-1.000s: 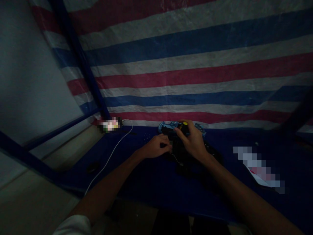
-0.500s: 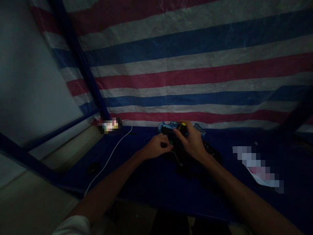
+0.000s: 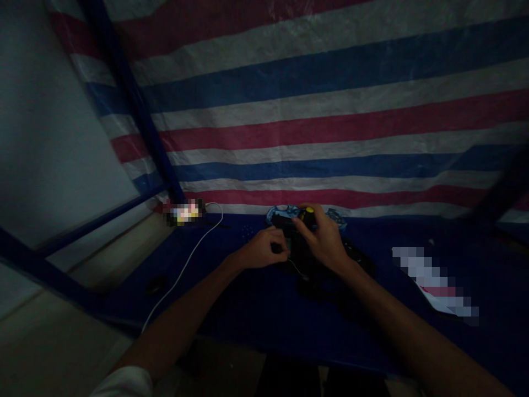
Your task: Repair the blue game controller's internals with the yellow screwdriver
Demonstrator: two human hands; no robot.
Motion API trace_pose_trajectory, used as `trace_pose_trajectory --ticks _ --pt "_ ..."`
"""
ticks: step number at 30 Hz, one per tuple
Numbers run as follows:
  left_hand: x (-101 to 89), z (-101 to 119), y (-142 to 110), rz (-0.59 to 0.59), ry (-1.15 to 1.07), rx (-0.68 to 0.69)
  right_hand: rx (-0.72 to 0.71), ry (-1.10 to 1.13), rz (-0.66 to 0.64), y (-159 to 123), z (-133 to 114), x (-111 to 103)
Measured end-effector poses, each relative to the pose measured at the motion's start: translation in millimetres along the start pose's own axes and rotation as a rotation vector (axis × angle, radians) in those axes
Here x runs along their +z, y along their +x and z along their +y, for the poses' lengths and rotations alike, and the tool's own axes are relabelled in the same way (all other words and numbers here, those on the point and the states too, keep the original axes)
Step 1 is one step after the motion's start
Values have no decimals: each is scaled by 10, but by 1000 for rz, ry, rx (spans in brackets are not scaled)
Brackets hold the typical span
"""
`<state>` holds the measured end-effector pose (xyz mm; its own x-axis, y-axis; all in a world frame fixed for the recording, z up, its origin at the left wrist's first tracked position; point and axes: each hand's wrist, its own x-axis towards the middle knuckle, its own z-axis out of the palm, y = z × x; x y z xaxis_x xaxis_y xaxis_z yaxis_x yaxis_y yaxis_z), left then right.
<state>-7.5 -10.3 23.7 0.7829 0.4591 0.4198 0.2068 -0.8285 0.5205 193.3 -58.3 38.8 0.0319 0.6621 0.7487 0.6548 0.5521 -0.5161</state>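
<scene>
My right hand is wrapped round a screwdriver with a black handle and a yellow end cap; its tip is lost in the dark. Beside it, my left hand is closed in a pinch over a small greenish part, perhaps a circuit board, mostly hidden. From there a thin light wire runs to dark parts on the blue surface. Just behind both hands lies a blue patterned shell piece, partly covered by the right hand. A black part sits right of my right wrist.
At the back left is a lit, blurred-out device with a white cable trailing toward my left forearm. A dark round object lies left of the cable. Blurred white paper is on the right. A striped tarp hangs behind.
My left hand has shifted very slightly left, its fingers still pinched. The right hand holds the screwdriver in nearly the same place.
</scene>
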Motion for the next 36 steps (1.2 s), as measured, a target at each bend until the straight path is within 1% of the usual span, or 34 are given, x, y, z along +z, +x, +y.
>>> trace_pose_trajectory --ticks 3,9,12,15,17,20,22,25,28,31,36 --pt "26 -25 -2 23 -22 23 -2 0 0 -2 -3 -5" --pt "72 -62 6 41 -10 8 19 -1 -4 3 -5 -17" --pt "76 -50 6 35 22 -28 15 3 3 7 -6 -9" --pt "45 -8 14 23 64 -64 17 10 54 19 -13 -18" --pt "2 35 43 -26 88 -67 37 15 113 34 -11 -41" --pt "-85 121 135 -178 129 -100 75 18 192 61 6 -87" --pt "-144 183 217 -264 185 -120 98 15 219 75 20 -108" --pt "-205 264 334 -346 299 -95 111 9 223 82 34 -116" --pt "-216 335 424 -439 380 -93 113 9 211 81 45 -111" --pt "-194 442 504 -499 470 -163 118 5 204 82 68 -113" --pt "-147 727 640 -581 648 -289 122 -5 199 94 121 -127"
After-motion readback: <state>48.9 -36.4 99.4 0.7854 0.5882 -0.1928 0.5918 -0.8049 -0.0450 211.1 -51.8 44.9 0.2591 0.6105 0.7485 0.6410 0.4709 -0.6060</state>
